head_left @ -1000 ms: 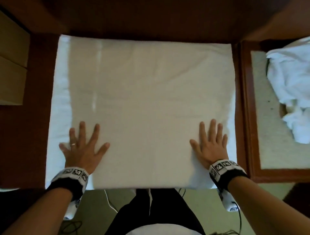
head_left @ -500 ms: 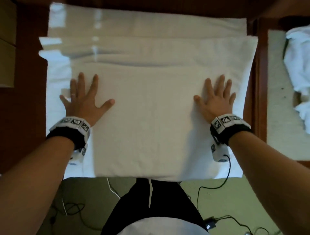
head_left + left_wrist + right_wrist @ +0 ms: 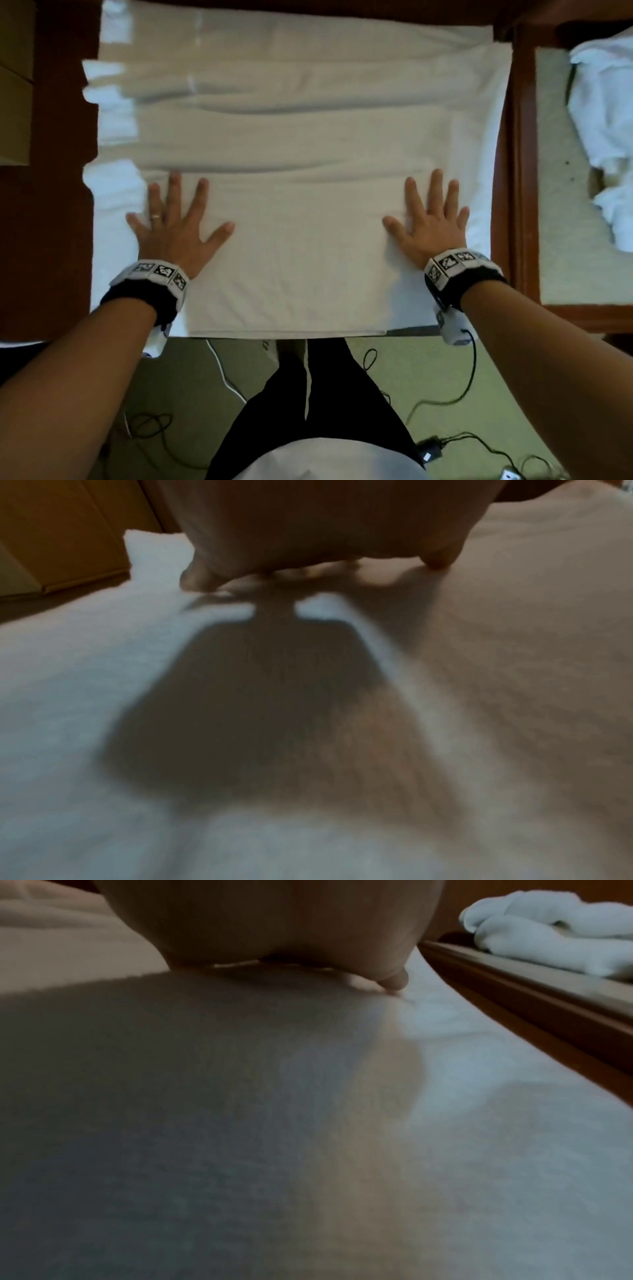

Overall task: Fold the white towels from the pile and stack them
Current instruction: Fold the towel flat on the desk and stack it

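Note:
A large white towel (image 3: 308,267) lies spread in layers on the dark wooden table (image 3: 44,246). My left hand (image 3: 174,226) presses flat on its left part, fingers straight and spread. My right hand (image 3: 430,222) presses flat on its right part in the same way. The fingertips of both reach the far edge of the top layer. The left wrist view has the left hand (image 3: 308,534) lying on the towel (image 3: 514,669). In the right wrist view the right hand (image 3: 274,928) lies on the towel (image 3: 479,1123). A crumpled pile of white towels (image 3: 609,120) (image 3: 548,939) lies to the right.
The pile rests on a side table with a raised wooden frame (image 3: 513,171) close to the towel's right edge. A cardboard box (image 3: 13,85) stands at the far left. Cables (image 3: 472,377) and a charger lie on the green floor by my legs.
Both hands have slid away from me over the towel, from near its front edge up to the far edge of the top layer. Low ridges now show in the cloth beyond the fingers.

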`<state>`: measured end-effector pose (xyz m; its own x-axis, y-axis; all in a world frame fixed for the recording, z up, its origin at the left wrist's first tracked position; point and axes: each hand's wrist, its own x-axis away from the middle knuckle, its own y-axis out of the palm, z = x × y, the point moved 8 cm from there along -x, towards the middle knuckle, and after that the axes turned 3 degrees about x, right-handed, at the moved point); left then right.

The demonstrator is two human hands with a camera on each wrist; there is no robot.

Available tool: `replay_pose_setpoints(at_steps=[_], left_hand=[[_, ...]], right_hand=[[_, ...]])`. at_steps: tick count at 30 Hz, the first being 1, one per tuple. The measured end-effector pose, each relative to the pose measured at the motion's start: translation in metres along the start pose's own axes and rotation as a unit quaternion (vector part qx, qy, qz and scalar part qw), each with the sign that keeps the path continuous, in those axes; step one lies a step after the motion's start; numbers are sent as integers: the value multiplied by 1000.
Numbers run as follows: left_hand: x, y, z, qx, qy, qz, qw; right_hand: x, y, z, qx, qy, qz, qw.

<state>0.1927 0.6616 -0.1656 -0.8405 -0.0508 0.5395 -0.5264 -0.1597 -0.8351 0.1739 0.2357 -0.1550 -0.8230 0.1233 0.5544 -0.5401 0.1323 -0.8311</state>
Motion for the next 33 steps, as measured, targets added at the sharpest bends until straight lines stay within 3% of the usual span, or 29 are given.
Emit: replay_pose_setpoints(at_steps=[5,9,12,15,18,21,24,30,33], left_hand=[[63,21,-25,10,25,47,999],[121,70,-83,-19,8,-6,1000],[128,74,-101,-30,16,4,999],[121,62,-85,3,3,46,999],[118,57,-37,3,75,74,994],[115,65,0,10,110,77,991],[112,77,11,3,100,81,992],[113,80,13,-2,99,129,987],[112,81,13,-9,91,128,988]], right_hand=[[52,14,-21,13,-22,57,998],[105,64,-25,32,-51,8,998],[106,68,-22,22,-38,1,999],[106,60,-25,-35,-31,19,999],[119,37,3,-175,41,142,974],[141,31,55,-205,159,209,943],[159,46,98,-194,260,175,930],[163,56,125,-240,334,123,903],[168,28,120,-264,354,170,881]])
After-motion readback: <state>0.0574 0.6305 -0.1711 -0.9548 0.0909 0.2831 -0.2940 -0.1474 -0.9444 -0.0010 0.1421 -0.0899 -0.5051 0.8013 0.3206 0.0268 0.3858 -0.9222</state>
